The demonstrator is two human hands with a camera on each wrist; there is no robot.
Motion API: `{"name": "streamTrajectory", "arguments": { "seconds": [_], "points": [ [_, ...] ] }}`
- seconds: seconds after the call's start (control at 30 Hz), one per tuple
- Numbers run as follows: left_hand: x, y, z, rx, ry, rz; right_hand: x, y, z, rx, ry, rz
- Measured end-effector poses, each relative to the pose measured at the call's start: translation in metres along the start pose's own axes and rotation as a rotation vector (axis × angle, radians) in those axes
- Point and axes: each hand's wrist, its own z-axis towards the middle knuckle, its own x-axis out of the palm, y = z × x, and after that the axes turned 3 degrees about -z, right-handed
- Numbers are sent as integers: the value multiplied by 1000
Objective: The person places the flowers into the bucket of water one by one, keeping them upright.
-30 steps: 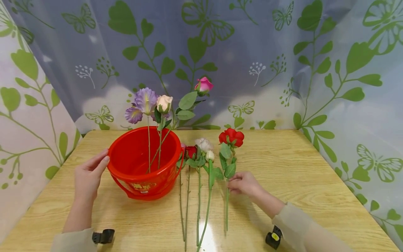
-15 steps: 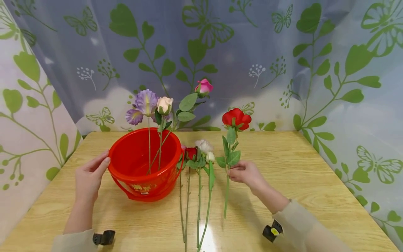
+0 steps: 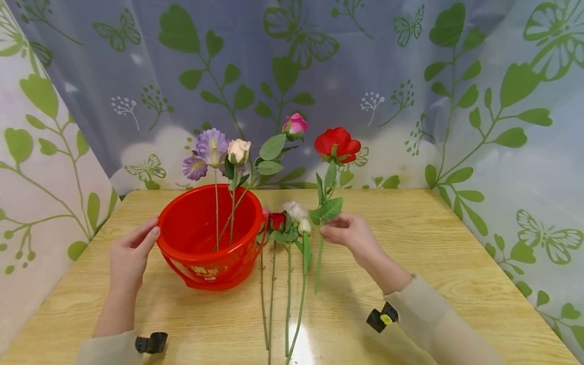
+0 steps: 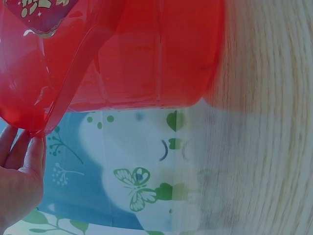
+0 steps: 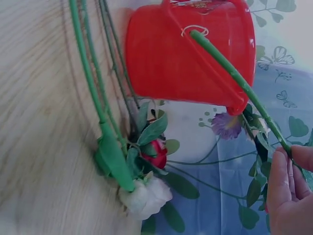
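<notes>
Bright red flower (image 3: 337, 145) was held above the table (image 3: 424, 243), at two o'clock from the red bucket (image 3: 196, 223), its stem pinched in the right hand (image 3: 350, 234); the left hand (image 3: 129, 258), nearly closed, gripped the bucket's rim at nine o'clock.

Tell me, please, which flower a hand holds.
The large bright red flower, pinched by its stem in the right hand; the others stand in the bucket or lie on the table.
</notes>
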Motion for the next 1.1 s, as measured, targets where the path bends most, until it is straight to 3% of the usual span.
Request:
{"name": "streamTrajectory", "arguments": {
  "seconds": [0.03,0.07,0.2,0.23,0.27,0.57,0.6,0.67,0.97,1.1],
  "points": [
    [-4,9,4,17,3,-8,2,2,1,-4,-1,4],
    [1,1,0,9,-12,-32,4,5,2,-3,-5,10],
    [23,-42,-18,-45,-61,-63,15,12,7,-25,-7,52],
    [26,-47,-20,-32,-61,-67,18,13,9,-30,-9,62],
    [34,-63,-27,-55,-74,-61,21,15,11,-32,-12,77],
    [34,-60,-28,-12,-44,-47,38,31,21,-34,-2,162],
    [36,-64,-30,-24,-53,-13,40,33,21,-36,4,165],
    [33,-60,-28,-11,-37,-47,43,37,23,-37,13,180],
    [38,-75,-31,-123,-69,7,61,55,30,-63,52,207],
    [39,-78,-31,-138,-67,10,69,61,34,-79,57,234]
  ]
}}
